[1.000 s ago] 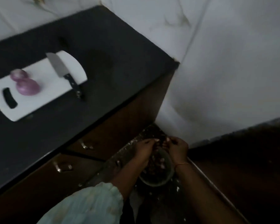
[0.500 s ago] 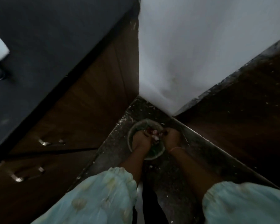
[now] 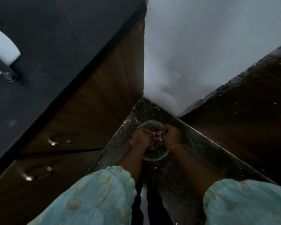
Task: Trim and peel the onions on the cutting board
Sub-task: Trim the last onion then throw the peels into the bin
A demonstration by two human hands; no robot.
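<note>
Head view, looking straight down into a floor corner. Dim and motion-blurred.

Both hands are down over a small round bin [image 3: 152, 157] with a greenish rim, standing on the speckled dark floor [image 3: 177, 184] where the cabinet front meets the pale wall [image 3: 209, 46]. Left hand [image 3: 140, 137] sits over the bin's left side, fingers curled inward toward the middle. Right hand [image 3: 173, 135] sits over the right side, fingers also curled in; a thin bangle [image 3: 177, 146] is on that wrist. Between the two hands lies a clump of pinkish-red onion peel scraps [image 3: 156, 140]. The fingers touch or bunch the scraps, but blur hides the fingertips, so I cannot tell whether either hand pinches them or just hovers curled.

Light blue-green patterned sleeves [image 3: 96, 197] fill the bottom of the frame on both arms.

Task items: only a corner of the white cutting board [image 3: 2, 44] shows at the far left edge, on the black countertop [image 3: 63, 38]. The knife handle [image 3: 2, 67], dark with rivets, lies across the board's edge and overhangs onto the counter. The onions are out of frame.

Below the counter: brown wood cabinet drawers [image 3: 88, 103] with two metal pull handles [image 3: 58, 142]. A dark wood panel [image 3: 242, 119] stands to the right of the wall.
</note>
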